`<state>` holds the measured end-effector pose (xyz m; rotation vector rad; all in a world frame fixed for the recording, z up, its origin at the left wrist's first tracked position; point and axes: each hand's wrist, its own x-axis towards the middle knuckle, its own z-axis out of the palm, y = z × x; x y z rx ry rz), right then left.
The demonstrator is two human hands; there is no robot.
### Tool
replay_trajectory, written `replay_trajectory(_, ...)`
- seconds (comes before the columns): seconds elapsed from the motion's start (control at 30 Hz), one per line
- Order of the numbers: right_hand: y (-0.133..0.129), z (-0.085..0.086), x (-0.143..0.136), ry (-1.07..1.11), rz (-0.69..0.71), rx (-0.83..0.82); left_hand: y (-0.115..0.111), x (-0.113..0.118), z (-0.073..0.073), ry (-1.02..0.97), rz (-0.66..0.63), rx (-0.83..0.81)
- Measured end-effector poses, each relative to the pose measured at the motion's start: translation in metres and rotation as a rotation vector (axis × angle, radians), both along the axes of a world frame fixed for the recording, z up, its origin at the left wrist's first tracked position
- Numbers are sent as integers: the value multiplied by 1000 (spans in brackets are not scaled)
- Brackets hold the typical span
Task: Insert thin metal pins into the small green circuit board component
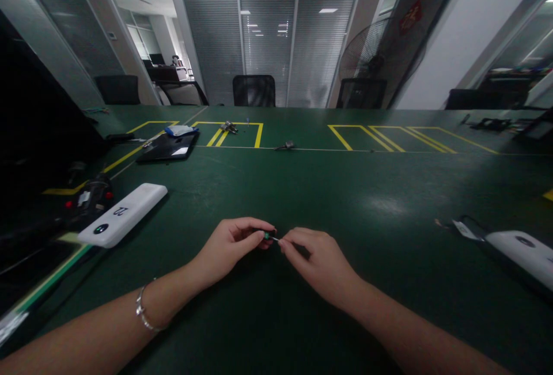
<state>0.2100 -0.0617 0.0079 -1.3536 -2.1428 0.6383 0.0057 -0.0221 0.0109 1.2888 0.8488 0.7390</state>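
Between thumb and fingers, my left hand [235,245] pinches a small green part [266,235], mostly covered by the fingertips. A thin, light-coloured pin-like piece [274,239] sticks out of it toward the right. My right hand [317,257] pinches the other end of that thin piece with thumb and forefinger. Both hands are close together just above the dark green table [276,190]. What exactly the green part is, I cannot make out.
To the left lie a white device marked 22 [125,213], black gear with red buttons [93,196] and a black folder-like item [166,147]. Small metal parts [228,127] and a dark small piece [286,146] lie farther back. Another white device [521,251] is at right.
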Motion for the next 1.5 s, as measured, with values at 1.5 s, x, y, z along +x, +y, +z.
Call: replay_trajectory(1.5,0,3,-1,256,-71,-121,-3,2,-9,-85,-77,37)
